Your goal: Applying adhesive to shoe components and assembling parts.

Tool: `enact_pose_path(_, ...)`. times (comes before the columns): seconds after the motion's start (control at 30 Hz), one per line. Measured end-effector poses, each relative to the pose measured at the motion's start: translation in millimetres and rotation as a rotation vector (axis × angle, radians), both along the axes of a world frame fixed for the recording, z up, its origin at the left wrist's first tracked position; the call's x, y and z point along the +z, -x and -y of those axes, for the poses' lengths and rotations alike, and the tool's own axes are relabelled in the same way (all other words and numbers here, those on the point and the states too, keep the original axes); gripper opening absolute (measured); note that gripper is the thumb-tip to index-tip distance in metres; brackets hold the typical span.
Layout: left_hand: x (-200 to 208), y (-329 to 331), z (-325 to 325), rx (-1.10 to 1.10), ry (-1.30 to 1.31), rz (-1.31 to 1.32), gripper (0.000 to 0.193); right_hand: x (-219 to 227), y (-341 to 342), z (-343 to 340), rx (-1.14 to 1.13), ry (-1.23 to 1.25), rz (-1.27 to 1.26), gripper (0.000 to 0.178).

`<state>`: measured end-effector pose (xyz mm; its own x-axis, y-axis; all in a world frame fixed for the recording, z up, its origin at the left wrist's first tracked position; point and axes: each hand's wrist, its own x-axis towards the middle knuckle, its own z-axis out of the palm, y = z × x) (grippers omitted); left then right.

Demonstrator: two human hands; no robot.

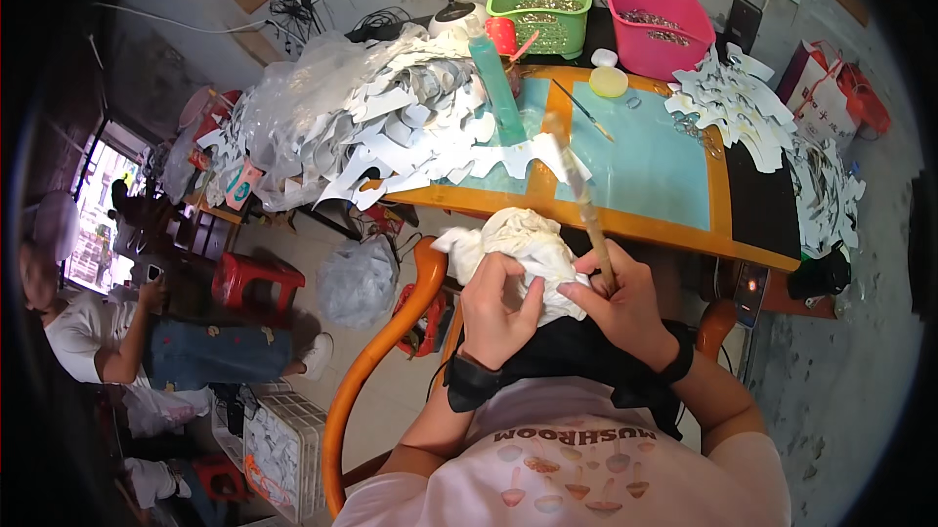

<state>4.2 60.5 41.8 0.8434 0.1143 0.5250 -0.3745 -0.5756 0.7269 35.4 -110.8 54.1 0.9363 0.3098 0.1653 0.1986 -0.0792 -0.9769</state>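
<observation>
A crumpled white cloth (528,239) is bunched above my lap, just off the table's front edge. My left hand (496,310) is curled against its near left side, thumb and forefinger bent toward each other, the other fingers partly hidden. In my right hand (625,300) is a long thin stick with a blurred, frayed-looking upper end, perhaps a brush (589,210). It stands tilted, its top leaning over the table edge. The thumb of that hand also presses on the cloth's right side. Dark bands wrap both wrists.
Flat white cut pieces (410,107) heap up on the table's left, beside a teal bottle (496,87). A green basket (539,14) and a pink basket (660,24) with small metal parts stand behind. A thin paintbrush (583,112) lies on the blue mat (645,170). Another person sits at left.
</observation>
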Motion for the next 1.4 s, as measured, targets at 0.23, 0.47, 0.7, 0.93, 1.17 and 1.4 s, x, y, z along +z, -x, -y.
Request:
enact_pose_path(0.23,-12.1,-14.6,-4.1,0.104,-0.284,-0.122,0.014,-13.1,8.7,-9.6,0.108,-0.009,0.086,0.024)
enact_pose_path(0.47,-30.4,-45.3,-21.2,0.151,-0.003,-0.110,0.021,-9.0,22.0,-15.7,0.182,0.003,0.284,0.017)
enact_pose_path(0.7,-43.6,-59.4,-36.7,0.130,-0.070,-0.094,0.009,-15.6,27.1,-19.7,0.252,0.034,0.397,0.013)
enact_pose_path(0.93,-35.1,-37.8,-39.8,-0.292,1.013,-0.427,0.024,-13.1,25.2,-26.5,0.327,-0.015,0.359,0.029)
enact_pose_path(1.17,-43.2,-16.7,-65.1,-0.445,1.181,-0.199,0.049,-9.9,-16.3,1.5,-0.028,0.062,0.354,0.014)
enact_pose_path(1.4,-29.0,-0.6,-74.1,-0.581,1.383,-0.163,0.068,-29.3,-18.9,-6.7,0.193,0.268,0.442,0.016)
